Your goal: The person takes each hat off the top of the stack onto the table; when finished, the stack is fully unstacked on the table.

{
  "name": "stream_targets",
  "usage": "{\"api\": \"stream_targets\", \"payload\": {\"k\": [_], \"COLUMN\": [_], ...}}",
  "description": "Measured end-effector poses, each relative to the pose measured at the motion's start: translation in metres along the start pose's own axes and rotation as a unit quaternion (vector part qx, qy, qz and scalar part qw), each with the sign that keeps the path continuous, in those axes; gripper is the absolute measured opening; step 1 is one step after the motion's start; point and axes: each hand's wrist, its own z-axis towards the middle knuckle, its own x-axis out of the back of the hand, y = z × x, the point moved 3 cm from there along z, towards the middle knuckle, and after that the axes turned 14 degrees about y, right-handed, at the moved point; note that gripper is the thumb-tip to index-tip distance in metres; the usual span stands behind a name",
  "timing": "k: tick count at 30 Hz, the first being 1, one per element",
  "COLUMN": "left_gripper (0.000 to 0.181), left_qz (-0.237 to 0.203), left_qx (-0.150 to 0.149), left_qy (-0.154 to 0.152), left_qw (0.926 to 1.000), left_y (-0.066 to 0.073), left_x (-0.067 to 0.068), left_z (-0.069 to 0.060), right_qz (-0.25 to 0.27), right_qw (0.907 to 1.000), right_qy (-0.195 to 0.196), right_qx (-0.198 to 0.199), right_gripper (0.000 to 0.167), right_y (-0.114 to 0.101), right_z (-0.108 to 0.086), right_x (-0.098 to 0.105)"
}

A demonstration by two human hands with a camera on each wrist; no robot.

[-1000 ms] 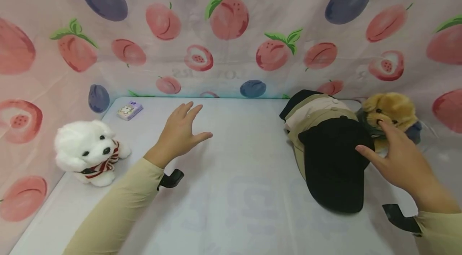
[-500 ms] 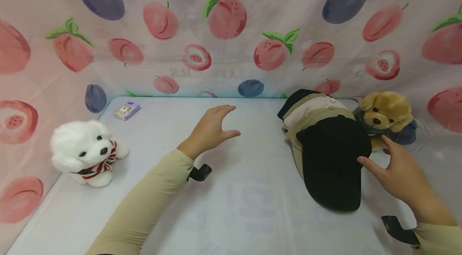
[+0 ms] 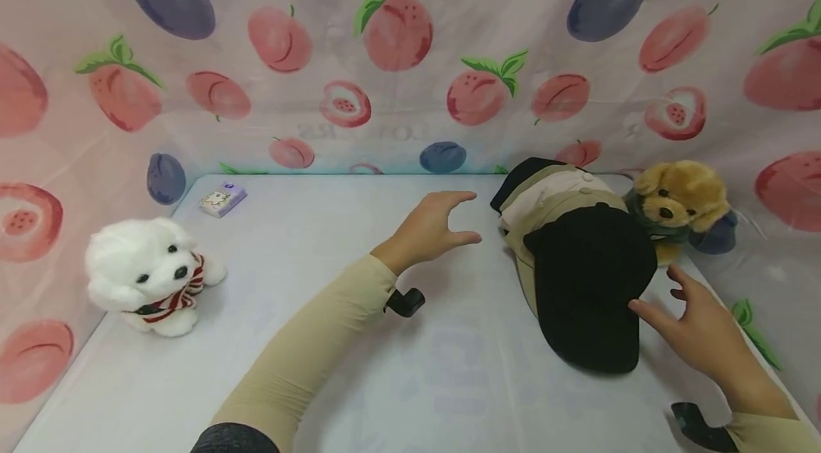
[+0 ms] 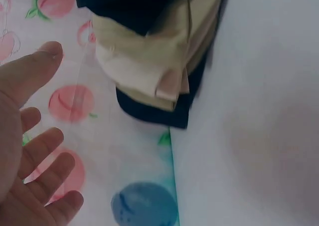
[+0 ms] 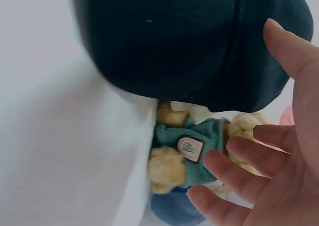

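A row of nested caps lies on the right half of the table, with a black cap (image 3: 586,282) in front and beige caps (image 3: 554,193) behind it. My left hand (image 3: 426,228) hovers to the left of the caps, thumb and fingers apart and holding nothing; the left wrist view shows the same hand (image 4: 30,151) with a gap to the caps (image 4: 139,51). At the right side of the black cap is my right hand (image 3: 699,332), its fingers spread. In the right wrist view its thumb overlaps the black cap (image 5: 199,41); whether it touches I cannot tell.
Behind the caps at right sits a tan plush dog (image 3: 680,200) in a green knitted top. A white plush dog (image 3: 150,275) with a striped scarf sits at left. A small purple box (image 3: 223,199) lies at the back left. Fruit-printed cloth (image 3: 385,118) hangs behind the table.
My left hand has moved right across the table towards the caps. My right hand has come slightly down and nearer, away from the tan plush dog. The caps appear unmoved.
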Motion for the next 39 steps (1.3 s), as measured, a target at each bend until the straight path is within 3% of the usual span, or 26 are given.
{"api": "stream_targets", "payload": {"k": [9,17,25,31,39], "left_gripper": [0.070,0.070,0.071,0.072,0.069], "left_qz": [-0.043,-0.091,-0.104,-0.089,-0.090], "left_qx": [-0.018,-0.014,-0.004,-0.009,-0.006], "left_qy": [-0.021,-0.034,-0.050,-0.048,-0.048], "left_qw": [0.9987,0.9952,0.9933,0.9948,0.9948], "left_y": [0.028,0.053,0.067,0.073,0.078], "left_x": [-0.031,-0.056,-0.079,-0.090,-0.092], "left_z": [0.023,0.034,0.041,0.044,0.047], "right_qz": [-0.004,-0.002,0.018,0.029,0.030], "right_qw": [0.9989,0.9976,0.9938,0.9915,0.9884], "right_qy": [-0.042,-0.067,-0.102,-0.117,-0.137], "right_qx": [-0.018,-0.019,-0.041,-0.049,-0.058], "right_gripper": [0.100,0.101,0.101,0.100,0.101], "right_y": [0.005,0.005,0.003,0.003,0.005], "right_z": [-0.002,-0.005,-0.004,-0.005,-0.004], "right_x": [-0.009,-0.015,-0.018,-0.020,-0.021]}}
